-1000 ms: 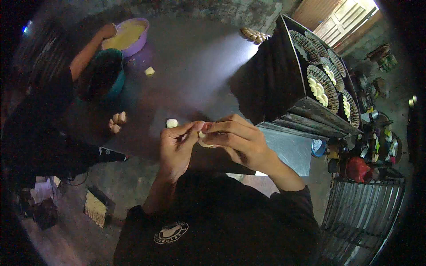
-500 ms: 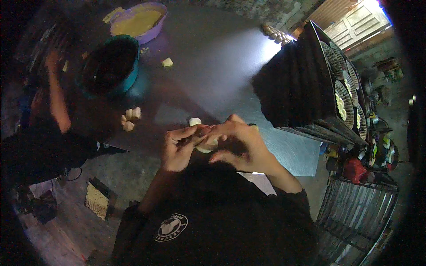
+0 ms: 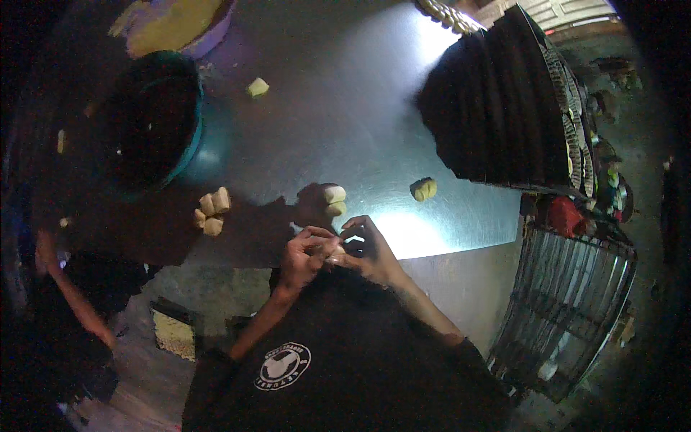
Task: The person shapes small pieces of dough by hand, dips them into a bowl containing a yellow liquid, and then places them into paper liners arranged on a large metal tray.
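Note:
My left hand [image 3: 301, 257] and my right hand [image 3: 371, 253] meet at the table's near edge, fingers closed around a small pale dough piece [image 3: 335, 255]. Fingertips cover most of that piece. Just beyond them, two pale dough pieces [image 3: 335, 195] touch each other on the metal table [image 3: 324, 122]. To their right lies a yellowish lump [image 3: 423, 189] that looks split in two. A cluster of several dough pieces [image 3: 214, 209] rests to the left of my hands.
At the left stand a dark-filled teal tub [image 3: 194, 140] and a purple basin [image 3: 218, 32] of yellow mix. A lone pale chunk [image 3: 258, 87] sits beyond. Stacked dark trays [image 3: 497, 108] occupy the right, above a metal rack [image 3: 561, 302]. Another person's arm [image 3: 75, 299] is at far left.
My view has shifted, so the table shows lower in the picture. My right fingers have curled in closer around the dough piece. The other person's arm appears lower at the left.

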Motion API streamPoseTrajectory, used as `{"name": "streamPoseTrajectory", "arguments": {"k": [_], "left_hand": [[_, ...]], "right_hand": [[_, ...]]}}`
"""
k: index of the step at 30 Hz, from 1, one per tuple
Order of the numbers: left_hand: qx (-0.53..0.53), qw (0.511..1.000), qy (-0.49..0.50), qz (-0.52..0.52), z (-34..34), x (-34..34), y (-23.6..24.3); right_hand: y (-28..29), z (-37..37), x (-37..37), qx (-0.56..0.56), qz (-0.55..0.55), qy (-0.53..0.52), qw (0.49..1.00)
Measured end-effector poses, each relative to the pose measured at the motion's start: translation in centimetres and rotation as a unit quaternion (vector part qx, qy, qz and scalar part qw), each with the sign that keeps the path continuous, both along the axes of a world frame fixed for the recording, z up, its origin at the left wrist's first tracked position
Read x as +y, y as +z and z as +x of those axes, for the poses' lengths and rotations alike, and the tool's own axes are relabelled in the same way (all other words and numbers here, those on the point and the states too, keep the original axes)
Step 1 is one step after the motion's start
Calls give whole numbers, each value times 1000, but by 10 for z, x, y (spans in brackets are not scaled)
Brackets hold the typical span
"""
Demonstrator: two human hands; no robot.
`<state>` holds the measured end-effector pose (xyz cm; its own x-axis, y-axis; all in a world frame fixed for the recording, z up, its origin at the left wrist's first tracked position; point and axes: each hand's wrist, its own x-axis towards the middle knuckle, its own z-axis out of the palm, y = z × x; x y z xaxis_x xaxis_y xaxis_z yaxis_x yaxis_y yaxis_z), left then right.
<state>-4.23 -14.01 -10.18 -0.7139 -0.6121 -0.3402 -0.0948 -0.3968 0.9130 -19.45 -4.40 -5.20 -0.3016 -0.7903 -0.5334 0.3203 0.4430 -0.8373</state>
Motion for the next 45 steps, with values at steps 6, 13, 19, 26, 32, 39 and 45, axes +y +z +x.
{"name": "streamPoseTrajectory", "arguments": {"k": [6,13,19,26,32,39,45], "left_hand": [[83,993,73,48,-21,-5,-18],[-172,943,127,-256,-19,-15,-23],[-118,868,44,-480,-56,0,7],[-53,862,-92,-495,-158,83,-31],[-224,742,-188,-603,-202,127,-54],[-267,554,-439,-655,-221,120,-44],[-124,711,-122,-682,-213,115,-54]], "right_hand": [[-29,-31,9,176,4,29,984],[-57,-39,-14,282,-37,-49,958],[-73,-81,14,410,-84,-63,906],[-107,-221,83,671,-3,39,741],[-67,-206,90,426,-94,-108,893],[2,-208,106,344,-204,-120,909],[-44,-231,84,562,-143,81,810]]}}
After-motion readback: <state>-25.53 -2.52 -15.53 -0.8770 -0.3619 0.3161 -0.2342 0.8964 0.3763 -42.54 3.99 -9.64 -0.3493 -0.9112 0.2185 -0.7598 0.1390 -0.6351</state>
